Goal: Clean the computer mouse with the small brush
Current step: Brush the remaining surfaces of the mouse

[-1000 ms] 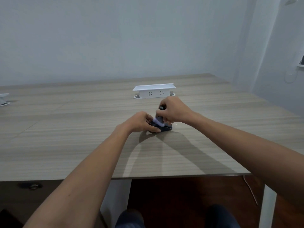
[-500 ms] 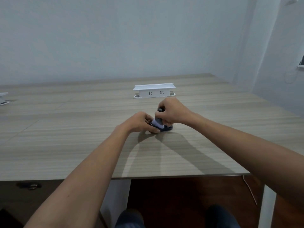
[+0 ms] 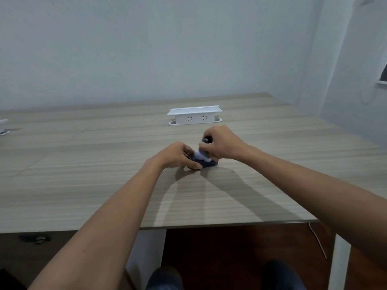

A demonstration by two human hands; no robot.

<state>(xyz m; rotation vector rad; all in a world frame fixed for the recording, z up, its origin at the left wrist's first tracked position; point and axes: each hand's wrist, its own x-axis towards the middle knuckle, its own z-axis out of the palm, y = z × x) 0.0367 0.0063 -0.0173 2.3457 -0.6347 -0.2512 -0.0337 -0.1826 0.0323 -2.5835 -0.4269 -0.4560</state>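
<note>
A dark computer mouse lies on the wooden table, mostly covered by both hands. My left hand grips its left side, thumb along the near edge. My right hand is closed around a small brush; its dark handle end sticks out above the fist and the pale, blurred bristles touch the top of the mouse.
A white pop-up socket box stands on the table just behind the hands. A white object sits at the far left edge. The table's front edge runs below my forearms; my knees and a dark floor show beneath.
The brush bristles have shifted slightly across the top of the mouse in short strokes. Both hands and the mouse stay in the same spot.
</note>
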